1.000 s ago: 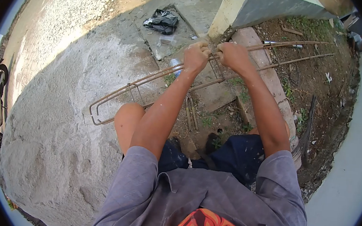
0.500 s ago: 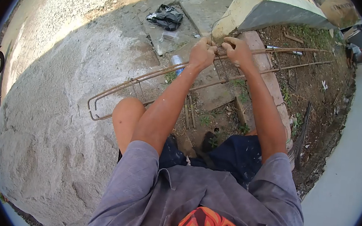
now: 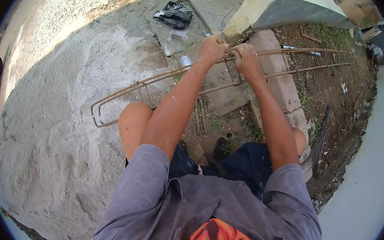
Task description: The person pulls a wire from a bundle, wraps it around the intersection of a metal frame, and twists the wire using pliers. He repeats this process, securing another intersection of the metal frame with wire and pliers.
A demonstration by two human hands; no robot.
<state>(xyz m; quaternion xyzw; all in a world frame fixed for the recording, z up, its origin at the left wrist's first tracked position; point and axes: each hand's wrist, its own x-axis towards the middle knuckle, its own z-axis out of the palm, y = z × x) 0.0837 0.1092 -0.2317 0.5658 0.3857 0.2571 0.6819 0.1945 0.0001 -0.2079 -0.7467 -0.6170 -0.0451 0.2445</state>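
Observation:
A long, narrow frame of rusty steel rebar lies slantwise in front of me, its bent end at the left. Thin stirrups cross between its bars. My left hand is closed at the upper bars beside one stirrup, fingers pinched on a thin dark tie wire that loops up past the knuckles. Just right of it, my right hand is closed against the same bars. Its fingertips almost meet the left ones, and what they grip is hidden.
A big heap of grey sand rises at the left. Beyond the bars lie a black plastic bag and a clear cup. A concrete block and a metal tube are at the right, near a white wall.
My right hand has shifted slightly left and down, its fingers curling tighter at the bars. The left hand is nearly in place. The wire loop has tilted a little to the left.

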